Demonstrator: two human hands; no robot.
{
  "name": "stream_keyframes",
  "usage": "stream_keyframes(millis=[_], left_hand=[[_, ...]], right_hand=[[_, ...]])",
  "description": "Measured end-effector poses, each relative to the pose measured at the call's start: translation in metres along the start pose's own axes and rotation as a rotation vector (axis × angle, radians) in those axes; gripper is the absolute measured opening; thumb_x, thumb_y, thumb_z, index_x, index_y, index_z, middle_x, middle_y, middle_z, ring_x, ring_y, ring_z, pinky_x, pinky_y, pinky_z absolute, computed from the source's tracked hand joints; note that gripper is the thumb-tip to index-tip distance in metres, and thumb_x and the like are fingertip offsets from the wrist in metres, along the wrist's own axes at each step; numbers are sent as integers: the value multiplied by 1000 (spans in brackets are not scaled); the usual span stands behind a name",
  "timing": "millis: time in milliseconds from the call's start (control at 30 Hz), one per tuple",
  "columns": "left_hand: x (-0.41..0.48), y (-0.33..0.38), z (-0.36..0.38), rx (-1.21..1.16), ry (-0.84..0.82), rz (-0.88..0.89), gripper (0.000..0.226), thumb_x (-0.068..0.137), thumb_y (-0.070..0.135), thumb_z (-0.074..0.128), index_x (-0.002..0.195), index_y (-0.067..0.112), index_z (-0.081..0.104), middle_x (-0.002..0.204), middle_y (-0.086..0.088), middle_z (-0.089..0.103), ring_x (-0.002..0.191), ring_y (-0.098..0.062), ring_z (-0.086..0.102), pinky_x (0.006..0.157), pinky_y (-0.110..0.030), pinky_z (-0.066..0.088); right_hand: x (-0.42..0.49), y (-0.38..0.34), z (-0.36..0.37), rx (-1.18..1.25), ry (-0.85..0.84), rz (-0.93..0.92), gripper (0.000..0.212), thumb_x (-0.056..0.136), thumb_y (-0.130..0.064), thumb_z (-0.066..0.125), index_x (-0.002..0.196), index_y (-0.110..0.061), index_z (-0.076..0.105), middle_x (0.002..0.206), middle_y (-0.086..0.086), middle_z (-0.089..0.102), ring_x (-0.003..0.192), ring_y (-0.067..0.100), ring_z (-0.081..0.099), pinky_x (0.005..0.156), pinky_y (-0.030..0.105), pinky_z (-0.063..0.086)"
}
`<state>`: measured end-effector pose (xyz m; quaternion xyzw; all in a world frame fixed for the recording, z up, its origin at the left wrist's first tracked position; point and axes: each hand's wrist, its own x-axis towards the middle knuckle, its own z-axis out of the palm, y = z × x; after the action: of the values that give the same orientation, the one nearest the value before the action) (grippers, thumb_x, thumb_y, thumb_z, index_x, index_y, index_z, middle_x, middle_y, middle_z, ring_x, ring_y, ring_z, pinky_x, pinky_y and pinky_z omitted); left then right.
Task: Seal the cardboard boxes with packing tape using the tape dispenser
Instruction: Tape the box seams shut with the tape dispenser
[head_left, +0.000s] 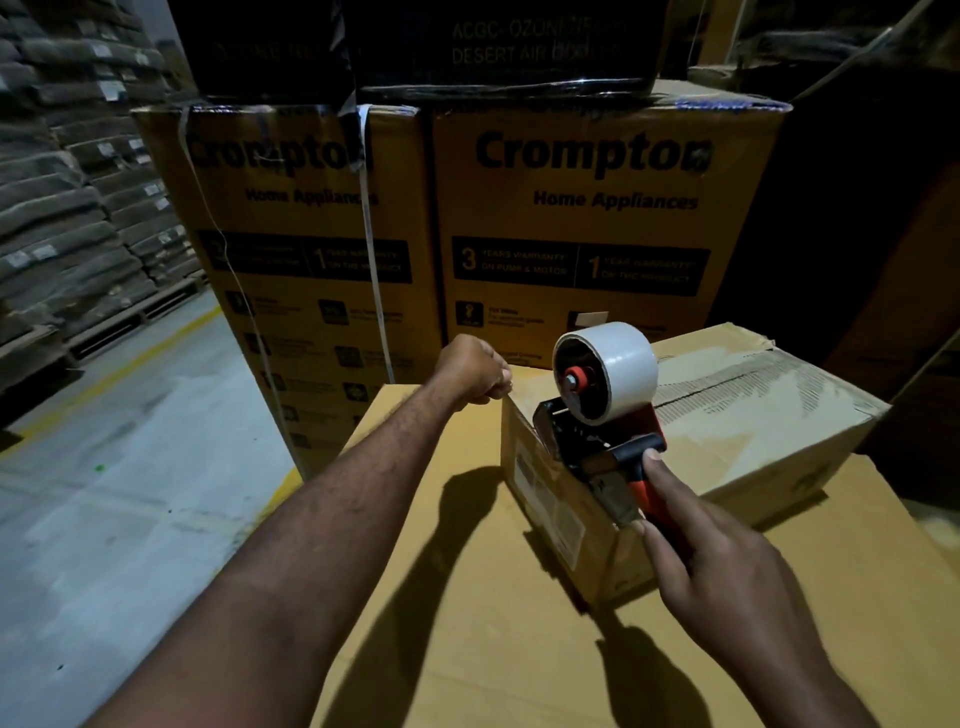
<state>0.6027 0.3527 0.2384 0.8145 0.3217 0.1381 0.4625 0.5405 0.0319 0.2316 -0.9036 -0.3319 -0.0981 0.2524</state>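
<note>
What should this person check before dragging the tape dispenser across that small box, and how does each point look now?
1. Right hand grips the tape dispenser by its handle: ok.
2. Tape roll is loaded on it: ok.
3. Dispenser sits at the near end of the small box: ok.
4. Top seam looks closed: ok.
5. Left hand, curled at the box's far corner, steadies it: cannot tell.
6. Tape end stuck to the cardboard: cannot tell.
7. Small box rests flat on the larger box: ok.

Dim, warm light from above-front casts hard shadows; dark corners, wide-angle bending at edges.
</note>
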Motion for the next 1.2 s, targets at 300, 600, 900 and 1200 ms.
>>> stream_keyframes(millis=[300,600,900,1200], left_hand=[[6,-2,3,77,96,-26,11,92,14,72,81,12,74,75,-6,75,75,-21,76,73,-43,64],[4,-3,9,162,178,-88,17,91,17,66,75,15,72,67,-2,72,61,-16,69,50,-25,51],[7,-7,1,-21,-115,-292,14,97,16,63,94,6,71,89,-3,69,78,-16,54,68,-29,46],[10,-2,7,660,218,49,55,92,41,69,139,20,51,117,-4,64,108,-25,60,95,-48,43]], right_hand=[[-1,-9,5,-99,5,-16,82,87,-42,67,154,-43,20,96,-5,69,66,12,61,47,24,50],[0,-16,11,-170,-81,1,78,91,-47,57,155,-44,13,95,-8,64,64,8,54,44,19,41],[3,-20,6,-143,-138,48,70,98,-54,39,151,-52,-7,114,-14,58,87,7,57,58,19,42],[5,-25,0,-166,-152,64,72,99,-55,40,152,-50,-8,121,-13,58,92,6,57,60,18,40]])
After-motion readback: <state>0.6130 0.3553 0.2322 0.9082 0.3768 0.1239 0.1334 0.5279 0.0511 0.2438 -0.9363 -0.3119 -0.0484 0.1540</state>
